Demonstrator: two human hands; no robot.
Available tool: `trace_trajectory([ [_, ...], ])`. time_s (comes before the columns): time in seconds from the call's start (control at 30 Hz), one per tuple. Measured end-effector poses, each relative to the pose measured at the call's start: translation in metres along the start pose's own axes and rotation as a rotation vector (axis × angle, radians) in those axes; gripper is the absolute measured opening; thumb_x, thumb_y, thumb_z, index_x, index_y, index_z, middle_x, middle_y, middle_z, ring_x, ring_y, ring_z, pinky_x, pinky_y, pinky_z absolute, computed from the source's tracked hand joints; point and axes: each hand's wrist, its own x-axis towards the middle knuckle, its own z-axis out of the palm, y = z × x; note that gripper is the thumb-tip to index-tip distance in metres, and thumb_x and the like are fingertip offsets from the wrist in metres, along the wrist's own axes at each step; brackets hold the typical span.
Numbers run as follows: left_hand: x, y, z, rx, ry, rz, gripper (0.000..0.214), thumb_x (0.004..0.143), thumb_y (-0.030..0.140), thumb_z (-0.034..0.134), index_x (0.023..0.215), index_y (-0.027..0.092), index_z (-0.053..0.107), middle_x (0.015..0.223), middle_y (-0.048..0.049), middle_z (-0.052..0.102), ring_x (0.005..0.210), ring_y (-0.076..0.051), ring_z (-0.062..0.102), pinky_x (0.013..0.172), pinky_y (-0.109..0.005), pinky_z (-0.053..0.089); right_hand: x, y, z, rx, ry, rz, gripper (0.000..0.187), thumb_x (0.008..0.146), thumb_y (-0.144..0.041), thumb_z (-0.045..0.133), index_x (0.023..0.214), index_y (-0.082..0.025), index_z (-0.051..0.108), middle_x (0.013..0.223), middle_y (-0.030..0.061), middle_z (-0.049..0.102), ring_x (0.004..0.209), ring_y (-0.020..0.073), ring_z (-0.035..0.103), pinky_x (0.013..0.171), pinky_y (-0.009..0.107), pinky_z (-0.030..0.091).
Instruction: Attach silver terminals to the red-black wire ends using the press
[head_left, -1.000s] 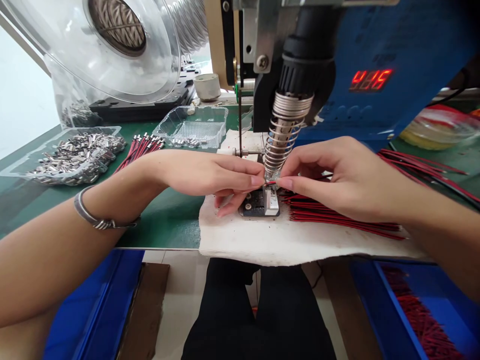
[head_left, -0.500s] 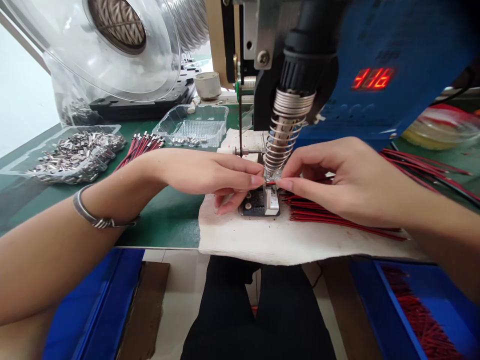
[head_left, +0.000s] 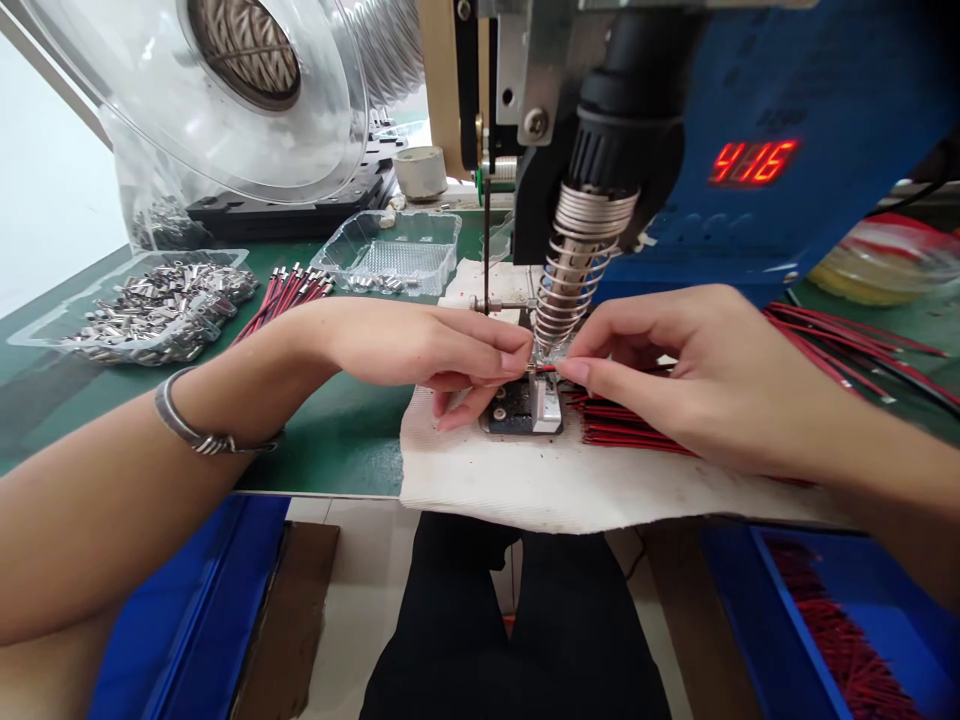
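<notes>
My left hand (head_left: 427,350) and my right hand (head_left: 675,360) meet fingertip to fingertip under the coiled metal nozzle (head_left: 574,270) of a blue machine (head_left: 750,90). Both pinch a thin red wire (head_left: 546,369) held just above a small metal fixture block (head_left: 529,405) on a white cloth (head_left: 570,480). What sits at the wire's tip between my left fingers is too small to make out. A bundle of red wires (head_left: 630,425) lies on the cloth under my right hand.
A heap of small metal terminals (head_left: 161,305) sits in a clear tray at the left, with red terminated wires (head_left: 281,295) and a clear plastic tray (head_left: 390,255) behind. A clear reel (head_left: 217,80) stands at top left. Blue bins (head_left: 840,620) of red wires sit below the bench edge.
The hands stay pinched under the nozzle. The red display reads differently across the frames. The view has shifted slightly.
</notes>
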Motion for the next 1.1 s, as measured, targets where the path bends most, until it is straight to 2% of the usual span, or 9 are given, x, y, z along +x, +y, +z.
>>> trace_trajectory([
  [0.2,0.0011,-0.0003,-0.0008,0.014,-0.024,0.032,0.045,0.118,0.020,0.046,0.073,0.023,0.053,0.068,-0.0037,0.069,0.065,-0.015,0.059,0.063,-0.031,0.043,-0.0003,-0.0001,0.0005,-0.031,0.001,-0.012,0.028,0.101,-0.046,0.078,0.081,-0.026,0.080,0.059,-0.0014,0.069,0.048,0.0152,0.049,0.054,0.037,0.034],
  [0.47,0.0014,0.0023,0.0029,0.012,0.027,0.008,0.044,0.114,0.016,0.051,0.070,0.022,0.055,0.066,-0.0038,0.070,0.062,-0.016,0.061,0.062,-0.028,0.047,-0.0026,-0.0037,0.0011,-0.060,0.020,-0.025,0.022,0.101,-0.033,0.072,0.081,-0.025,0.081,0.057,-0.0033,0.070,0.046,0.0143,0.050,0.053,0.035,0.035],
  [0.63,0.0010,0.0008,0.0021,0.046,0.006,0.025,0.046,0.116,0.015,0.044,0.071,0.023,0.054,0.067,-0.0039,0.070,0.063,-0.015,0.060,0.063,-0.026,0.047,-0.0012,-0.0027,0.0026,-0.069,0.031,-0.054,0.022,0.100,-0.032,0.072,0.080,-0.025,0.081,0.056,-0.0044,0.071,0.045,0.0131,0.049,0.050,0.034,0.035],
  [0.87,0.0010,0.0021,0.0027,0.058,0.012,0.020,0.047,0.116,0.015,0.045,0.071,0.022,0.053,0.066,-0.0031,0.069,0.063,-0.013,0.059,0.062,-0.023,0.047,-0.0007,-0.0001,0.0034,-0.070,0.036,-0.082,0.020,0.100,-0.029,0.074,0.081,-0.026,0.081,0.057,-0.0053,0.071,0.046,0.0123,0.051,0.051,0.032,0.037],
  [1.0,0.0016,0.0030,0.0023,0.065,0.022,0.029,0.045,0.115,0.022,0.050,0.071,0.022,0.055,0.067,-0.0034,0.069,0.063,-0.014,0.061,0.063,-0.024,0.049,-0.0025,0.0002,0.0020,-0.071,0.045,-0.082,0.021,0.101,-0.028,0.074,0.082,-0.025,0.082,0.056,-0.0051,0.071,0.047,0.0126,0.052,0.052,0.032,0.039],
  [1.1,0.0020,0.0033,0.0020,0.064,0.027,0.027,0.045,0.114,0.020,0.049,0.070,0.021,0.057,0.066,-0.0037,0.069,0.063,-0.015,0.061,0.063,-0.025,0.050,-0.0025,-0.0003,0.0034,-0.078,0.055,-0.083,0.021,0.100,-0.027,0.074,0.082,-0.025,0.082,0.058,-0.0051,0.071,0.047,0.0121,0.052,0.054,0.033,0.040],
])
